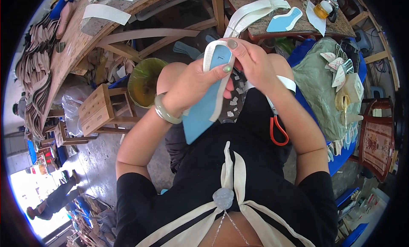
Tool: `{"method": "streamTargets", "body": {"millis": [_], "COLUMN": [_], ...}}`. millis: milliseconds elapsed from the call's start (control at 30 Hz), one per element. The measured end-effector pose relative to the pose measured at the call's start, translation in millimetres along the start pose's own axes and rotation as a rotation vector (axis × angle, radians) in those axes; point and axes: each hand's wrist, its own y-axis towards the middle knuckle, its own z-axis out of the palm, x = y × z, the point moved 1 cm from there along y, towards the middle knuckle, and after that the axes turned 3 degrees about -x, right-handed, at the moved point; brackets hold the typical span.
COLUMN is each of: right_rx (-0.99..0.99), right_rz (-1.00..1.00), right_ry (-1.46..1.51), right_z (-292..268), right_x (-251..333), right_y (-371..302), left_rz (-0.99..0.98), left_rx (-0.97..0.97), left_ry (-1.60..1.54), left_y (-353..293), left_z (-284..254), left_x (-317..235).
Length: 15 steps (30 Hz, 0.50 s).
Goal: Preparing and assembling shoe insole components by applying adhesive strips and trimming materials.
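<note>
Above my lap, a blue insole-shaped sheet [200, 115] is held at a slant, its rounded end pointing away from me. A white strip [208, 59] runs around that rounded end and along the sides. My left hand [191, 83] is closed on the left side, thumb lying across the blue face. At the far right edge my right hand [255, 64] pinches the rim, thumb on the white strip; its other fingers are partly hidden behind. Red-handled scissors [279, 132] rest by my right thigh, partly covered by my forearm.
Long white strips [249, 15], another blue insole piece [286, 20] and a yellow jar [322, 9] lie on the far table. A greenish bucket [145, 83] and wooden stool [97, 110] stand left. To the right, a cloth-covered surface [317, 83] bears a tape roll [351, 87]. White scraps dot the floor.
</note>
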Motion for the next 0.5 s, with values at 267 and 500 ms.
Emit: {"method": "streamTargets", "body": {"millis": [267,500], "right_rx": [-0.041,0.551], "right_rz": [-0.096,0.229], "right_ry": [-0.091,-0.243], "right_z": [3,-53], "right_x": [-17,4], "right_y": [-16,0], "left_rz": [-0.010,-0.329], "left_rx": [0.091,0.456], "left_ry": [-0.062,0.238], "left_y": [6,9], "left_z": [-1,-11], "left_x": [14,4]}}
